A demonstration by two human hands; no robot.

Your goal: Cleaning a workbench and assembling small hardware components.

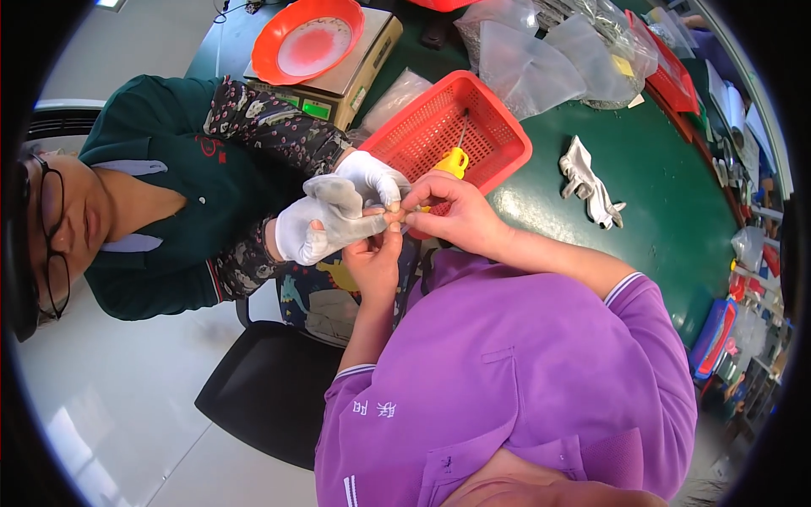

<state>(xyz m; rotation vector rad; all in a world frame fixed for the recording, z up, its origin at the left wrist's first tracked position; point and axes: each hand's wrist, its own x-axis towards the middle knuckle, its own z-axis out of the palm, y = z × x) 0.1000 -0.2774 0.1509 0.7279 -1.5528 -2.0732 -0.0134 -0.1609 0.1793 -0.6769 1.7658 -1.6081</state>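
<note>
My left hand (374, 266) reaches up beneath a co-worker's gloved hands, its thumb and fingers closed at a bare fingertip (395, 217). From the other side my right hand (460, 211) pinches at the same spot with thumb and index finger. The fingertip seems to poke out of the co-worker's near glove (325, 224), white with a grey palm. The co-worker's other white-gloved hand (370, 176) touches the same place from above. Anything tiny between the fingers cannot be made out. Just beyond my right hand, a yellow-handled screwdriver (454, 162) leans in a red plastic basket (507, 160).
A green table (659, 186) bears a loose pair of work gloves (587, 182), clear plastic bags (528, 72) of parts and a scale (372, 51) with an orange bowl (308, 42). A co-worker in dark green (169, 203) faces me from the left, beside a black chair seat (270, 389).
</note>
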